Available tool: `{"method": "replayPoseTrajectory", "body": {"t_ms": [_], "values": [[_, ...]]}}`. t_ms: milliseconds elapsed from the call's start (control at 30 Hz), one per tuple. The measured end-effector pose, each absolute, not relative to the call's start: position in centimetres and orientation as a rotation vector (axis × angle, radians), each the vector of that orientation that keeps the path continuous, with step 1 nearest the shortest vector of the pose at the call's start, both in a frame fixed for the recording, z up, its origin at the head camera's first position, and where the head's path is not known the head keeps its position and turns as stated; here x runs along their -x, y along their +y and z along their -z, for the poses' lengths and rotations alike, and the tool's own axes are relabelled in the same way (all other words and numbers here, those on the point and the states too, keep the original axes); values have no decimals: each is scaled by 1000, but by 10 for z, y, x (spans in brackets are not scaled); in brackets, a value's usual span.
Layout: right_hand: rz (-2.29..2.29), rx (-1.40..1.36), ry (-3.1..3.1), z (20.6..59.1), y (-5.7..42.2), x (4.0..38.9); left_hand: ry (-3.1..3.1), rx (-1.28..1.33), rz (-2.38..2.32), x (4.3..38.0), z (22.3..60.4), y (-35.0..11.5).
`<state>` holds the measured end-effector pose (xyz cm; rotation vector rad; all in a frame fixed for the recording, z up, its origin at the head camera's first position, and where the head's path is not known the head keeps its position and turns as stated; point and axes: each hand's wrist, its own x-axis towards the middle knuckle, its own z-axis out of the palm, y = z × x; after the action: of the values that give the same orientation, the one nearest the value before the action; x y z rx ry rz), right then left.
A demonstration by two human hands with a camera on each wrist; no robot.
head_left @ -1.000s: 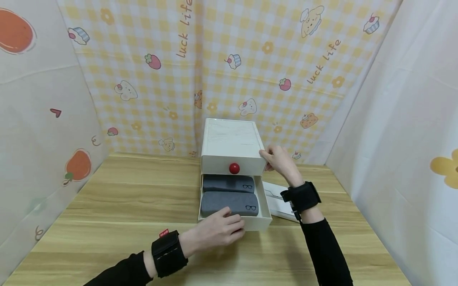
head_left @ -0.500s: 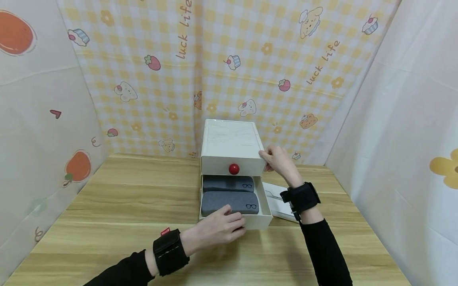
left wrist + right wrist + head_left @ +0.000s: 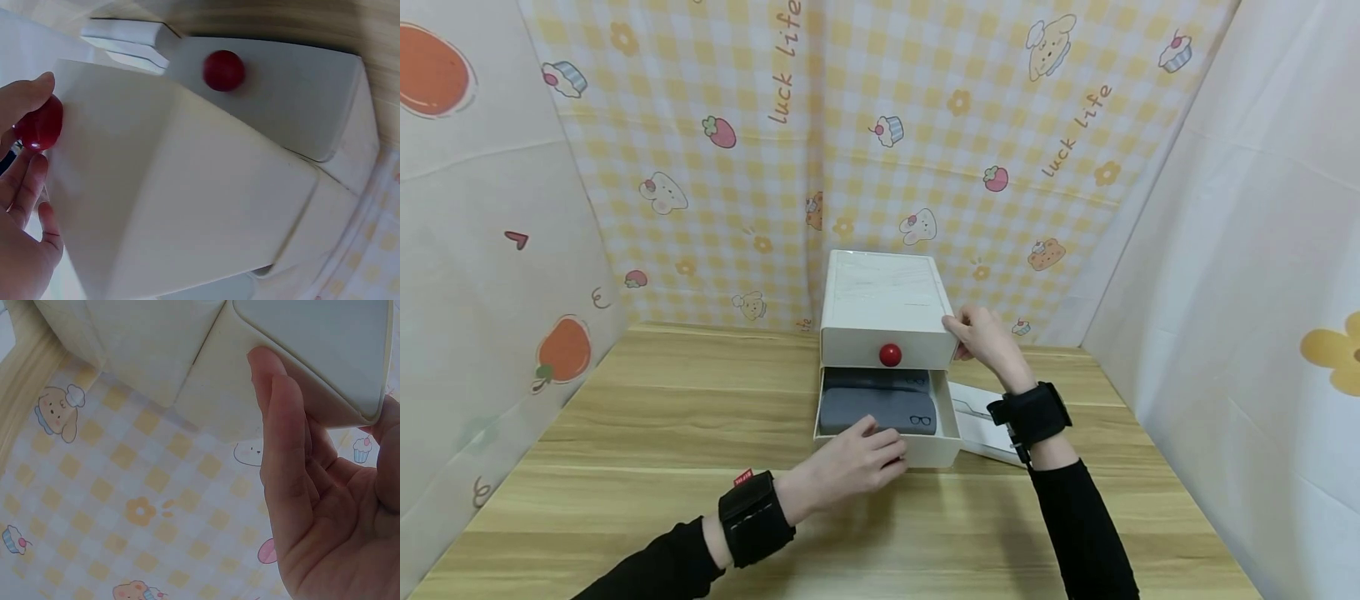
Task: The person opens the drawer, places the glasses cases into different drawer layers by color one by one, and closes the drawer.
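Observation:
A white two-drawer cabinet (image 3: pixel 883 287) stands against the back curtain. Its lower drawer (image 3: pixel 936 452) is pulled partly out and holds two grey glasses cases, a front one (image 3: pixel 857 408) and a rear one (image 3: pixel 865 380) partly under the upper drawer. My left hand (image 3: pixel 853 462) pinches the lower drawer's red knob (image 3: pixel 40 125) between thumb and fingers; the head view hides this knob behind the hand. The closed upper drawer has its own red knob (image 3: pixel 891 356). With my right hand (image 3: pixel 991 342) I hold the cabinet's upper right front corner, fingers along the side wall.
A flat white box (image 3: pixel 985 429) with a line drawing lies on the wooden table (image 3: pixel 700 400), right beside the cabinet and partly behind the right wrist. A yellow checked curtain (image 3: pixel 737 183) hangs behind, and white curtains (image 3: pixel 1240 250) flank both sides.
The lower drawer has slid a little inward with the glasses cases, the rear case now further under the upper drawer. The left hand moved with it; the right hand stayed in place.

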<state>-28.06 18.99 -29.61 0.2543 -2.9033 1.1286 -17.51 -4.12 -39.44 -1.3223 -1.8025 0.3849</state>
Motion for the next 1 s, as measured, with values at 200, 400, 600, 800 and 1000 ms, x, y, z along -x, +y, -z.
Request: {"method": "replayPoseTrajectory", "body": {"t_ms": [200, 400, 600, 800, 1000], "values": [[-1131, -250, -2913, 296, 190, 281, -1852, 1296, -380, 184, 395, -44], [-1126, -252, -2913, 295, 189, 281, -1933, 1256, -348, 191, 396, -43], [-1114, -257, -2915, 295, 190, 281, -2056, 1191, -244, 206, 404, -40], [-1123, -257, -2911, 295, 190, 281, -2118, 1128, -123, 222, 411, -36], [-1118, -268, -2904, 295, 190, 281, -2093, 1050, -80, 236, 419, -33]]}}
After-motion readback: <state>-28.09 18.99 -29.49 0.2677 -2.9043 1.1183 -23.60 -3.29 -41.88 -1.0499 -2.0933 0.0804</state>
